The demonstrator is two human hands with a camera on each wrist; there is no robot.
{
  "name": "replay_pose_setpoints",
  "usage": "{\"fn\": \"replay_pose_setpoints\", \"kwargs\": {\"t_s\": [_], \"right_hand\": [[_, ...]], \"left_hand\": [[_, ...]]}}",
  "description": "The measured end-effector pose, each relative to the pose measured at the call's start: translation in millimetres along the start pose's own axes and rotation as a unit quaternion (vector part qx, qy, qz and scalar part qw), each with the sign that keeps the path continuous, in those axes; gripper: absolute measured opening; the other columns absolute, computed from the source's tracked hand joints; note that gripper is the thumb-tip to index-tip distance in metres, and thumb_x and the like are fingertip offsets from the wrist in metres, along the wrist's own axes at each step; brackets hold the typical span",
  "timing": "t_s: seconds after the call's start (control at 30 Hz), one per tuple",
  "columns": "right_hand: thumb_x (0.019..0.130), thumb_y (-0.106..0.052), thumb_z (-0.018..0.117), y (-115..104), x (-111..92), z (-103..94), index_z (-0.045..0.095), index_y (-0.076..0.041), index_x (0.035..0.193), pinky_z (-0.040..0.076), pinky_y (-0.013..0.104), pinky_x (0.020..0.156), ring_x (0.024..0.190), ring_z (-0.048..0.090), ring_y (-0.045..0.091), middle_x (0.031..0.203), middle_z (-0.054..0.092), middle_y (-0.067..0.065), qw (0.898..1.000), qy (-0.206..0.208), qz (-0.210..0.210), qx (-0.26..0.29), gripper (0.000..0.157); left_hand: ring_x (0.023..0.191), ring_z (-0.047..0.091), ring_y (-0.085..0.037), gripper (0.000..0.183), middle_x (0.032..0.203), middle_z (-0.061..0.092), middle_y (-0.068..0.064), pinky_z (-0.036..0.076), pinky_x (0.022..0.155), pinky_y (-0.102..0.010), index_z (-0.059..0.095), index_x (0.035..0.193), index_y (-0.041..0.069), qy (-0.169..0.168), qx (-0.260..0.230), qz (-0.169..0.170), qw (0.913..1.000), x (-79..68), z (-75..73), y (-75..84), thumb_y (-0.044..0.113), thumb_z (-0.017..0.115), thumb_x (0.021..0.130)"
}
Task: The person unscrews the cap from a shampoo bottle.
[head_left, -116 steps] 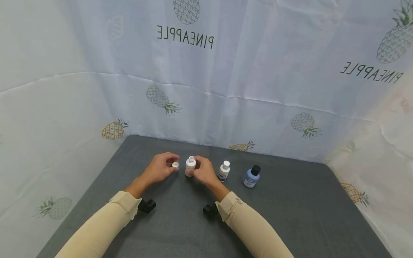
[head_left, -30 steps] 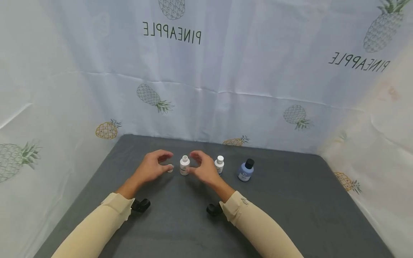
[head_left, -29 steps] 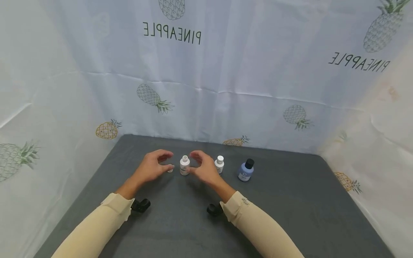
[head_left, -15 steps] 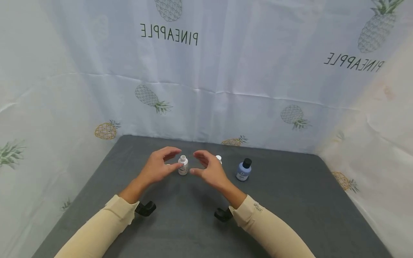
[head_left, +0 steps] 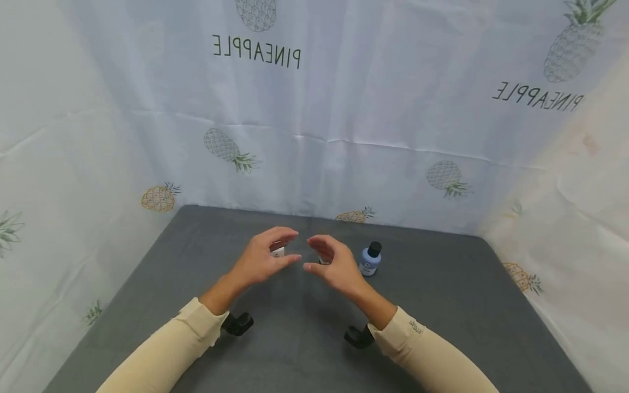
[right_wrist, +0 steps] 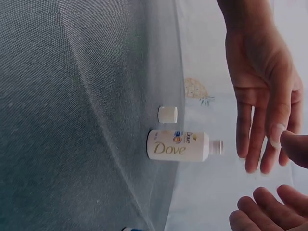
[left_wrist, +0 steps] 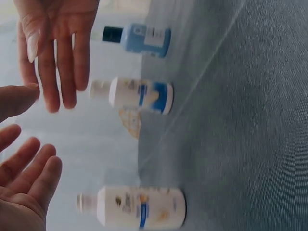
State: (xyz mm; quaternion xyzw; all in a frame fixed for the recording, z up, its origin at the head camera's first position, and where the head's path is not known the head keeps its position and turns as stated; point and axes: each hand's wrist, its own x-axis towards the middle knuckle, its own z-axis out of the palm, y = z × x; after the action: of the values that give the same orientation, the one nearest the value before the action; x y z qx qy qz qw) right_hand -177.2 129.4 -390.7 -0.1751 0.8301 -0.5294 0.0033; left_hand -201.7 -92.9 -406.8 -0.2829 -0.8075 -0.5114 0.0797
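Both my hands hover over the table with fingers loosely curved, holding nothing. My left hand [head_left: 262,259] is in front of an uncapped white Dove bottle [right_wrist: 178,145], mostly hidden by it in the head view. That bottle stands upright, and its white cap [right_wrist: 168,115] rests on the table beside it. My right hand [head_left: 339,265] largely covers a white bottle with a blue lower label [left_wrist: 142,95], which wears its cap. The fingertips of the two hands face each other, a small gap apart in the head view.
To the right of my right hand stands a blue bottle with a black cap [head_left: 369,261]. Dark grey cloth covers the table [head_left: 295,338]. A pale curtain [head_left: 314,164] with pineapple prints rises along the back and sides.
Earlier, my left hand held the white cap and my right hand held the uncapped bottle; both have been let go. Since then the hands have shifted right, toward the near side.
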Motion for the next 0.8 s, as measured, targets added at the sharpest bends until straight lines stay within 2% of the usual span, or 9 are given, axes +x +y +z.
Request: {"fn": "replay_pose_setpoints", "kwargs": {"t_s": [0.13,0.3,0.57,0.8], "right_hand": [[0.091,-0.008,0.08,5,-8,-5.6,0.059,-0.005,0.142,0.046,0.05,0.118,0.143,0.056,0.034,0.145,0.063,0.014,1.0,0.005,0.005,0.0,0.055],[0.092,-0.007,0.078,11,-20,-14.4,0.059,-0.004,0.142,0.044,0.053,0.119,0.143,0.055,0.036,0.146,0.062,0.016,1.0,0.026,0.012,-0.005,0.054],[0.091,-0.005,0.079,21,-30,-27.1,0.059,-0.002,0.141,0.042,0.051,0.122,0.145,0.052,0.036,0.147,0.061,0.017,0.998,0.052,0.033,-0.002,0.055],[0.091,-0.005,0.079,32,-31,-29.3,0.061,-0.002,0.138,0.043,0.052,0.12,0.142,0.055,0.037,0.142,0.064,0.018,0.996,0.076,0.047,-0.008,0.05]], "left_hand": [[0.129,0.066,-0.033,0.05,0.138,0.065,-0.017,0.055,0.108,-0.042,0.065,0.135,0.004,-0.008,0.003,0.006,0.9999,2.4,13.1,3.6,0.011,0.083,0.089],[0.131,0.063,-0.036,0.052,0.14,0.063,-0.016,0.054,0.11,-0.044,0.064,0.137,0.003,-0.021,-0.017,0.019,0.9995,10.7,31.0,4.5,0.011,0.083,0.089],[0.132,0.063,-0.034,0.054,0.14,0.064,-0.018,0.054,0.11,-0.041,0.064,0.137,0.003,-0.011,-0.031,0.012,0.9994,23.3,50.4,5.1,0.011,0.085,0.088],[0.134,0.063,-0.033,0.055,0.139,0.064,-0.019,0.054,0.109,-0.039,0.062,0.138,0.002,0.005,-0.033,-0.014,0.9993,35.0,66.1,0.8,0.006,0.084,0.087]]}}
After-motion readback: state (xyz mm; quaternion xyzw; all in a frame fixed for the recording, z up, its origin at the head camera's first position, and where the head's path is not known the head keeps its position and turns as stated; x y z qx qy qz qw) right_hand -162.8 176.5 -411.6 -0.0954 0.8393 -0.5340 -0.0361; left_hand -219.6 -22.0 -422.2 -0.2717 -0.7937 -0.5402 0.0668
